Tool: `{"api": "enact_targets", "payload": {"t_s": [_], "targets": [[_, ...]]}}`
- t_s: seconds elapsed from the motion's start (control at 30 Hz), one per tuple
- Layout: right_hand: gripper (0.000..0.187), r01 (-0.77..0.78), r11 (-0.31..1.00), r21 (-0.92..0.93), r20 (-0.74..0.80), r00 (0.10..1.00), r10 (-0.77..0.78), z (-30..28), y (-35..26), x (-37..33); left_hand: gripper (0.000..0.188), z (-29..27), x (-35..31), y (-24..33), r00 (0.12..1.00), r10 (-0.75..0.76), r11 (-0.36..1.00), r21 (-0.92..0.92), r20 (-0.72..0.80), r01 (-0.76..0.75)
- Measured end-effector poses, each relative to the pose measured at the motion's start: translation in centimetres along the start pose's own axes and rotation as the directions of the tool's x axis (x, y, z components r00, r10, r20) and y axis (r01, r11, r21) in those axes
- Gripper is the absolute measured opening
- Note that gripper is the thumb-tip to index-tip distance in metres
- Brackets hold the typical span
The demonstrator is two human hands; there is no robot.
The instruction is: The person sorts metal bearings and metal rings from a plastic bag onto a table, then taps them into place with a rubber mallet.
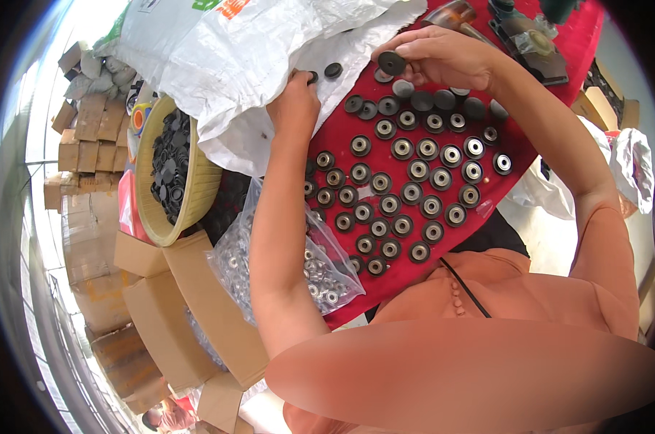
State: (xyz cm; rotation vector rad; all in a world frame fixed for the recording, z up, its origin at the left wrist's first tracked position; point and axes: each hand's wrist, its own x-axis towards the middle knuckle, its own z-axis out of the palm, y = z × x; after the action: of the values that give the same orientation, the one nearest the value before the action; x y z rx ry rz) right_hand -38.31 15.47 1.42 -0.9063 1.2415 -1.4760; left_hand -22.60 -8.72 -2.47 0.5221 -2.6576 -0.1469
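My right hand (447, 58) pinches a black round disc with a small centre hole (392, 63) above the far part of the red cloth. My left hand (294, 101) is over the white woven sack (233, 72), its fingers closed on a dark round piece (313, 77) that shows only in part. Just right of it a loose black disc (332, 70) lies on the sack. Several black wheels with metal bearings in their centres (418, 171) are spread over the red cloth (479, 206). Beyond them sit plain dark discs (443, 100) in a loose row.
At the left stands a yellow basket (210, 181) of black parts. A clear bag of metal bearings (233, 278) lies under my left forearm, beside an open cardboard box (161, 318). A hammer (450, 14) and a dark metal tool (530, 47) lie at the far right.
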Motion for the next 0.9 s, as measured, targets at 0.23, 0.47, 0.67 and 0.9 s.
{"api": "enact_targets", "payload": {"t_s": [0.23,0.47,0.67,0.9], "targets": [[0.036,0.027,0.981,-0.193,-0.239,0.968,-0.074,-1.0,0.1,-8.4,0.012,-1.9,-2.2,2.8,0.984,0.134,0.978,-0.147,-0.115,-0.150],[0.029,-0.129,0.639,-0.758,-0.366,0.895,-0.254,-2.4,2.4,-15.7,0.012,-2.4,-3.8,6.2,0.996,0.085,0.943,-0.326,0.029,-0.071],[0.025,-0.081,0.306,-0.949,-0.239,0.815,-0.527,-2.2,3.5,-14.9,0.014,-1.7,-3.5,10.2,0.975,0.222,0.854,-0.483,0.002,-0.193],[0.013,-0.129,-0.029,-0.991,-0.094,0.841,-0.533,-3.6,4.3,-7.6,0.015,0.1,-2.3,13.0,0.949,0.314,0.843,-0.448,-0.036,-0.296]]}}
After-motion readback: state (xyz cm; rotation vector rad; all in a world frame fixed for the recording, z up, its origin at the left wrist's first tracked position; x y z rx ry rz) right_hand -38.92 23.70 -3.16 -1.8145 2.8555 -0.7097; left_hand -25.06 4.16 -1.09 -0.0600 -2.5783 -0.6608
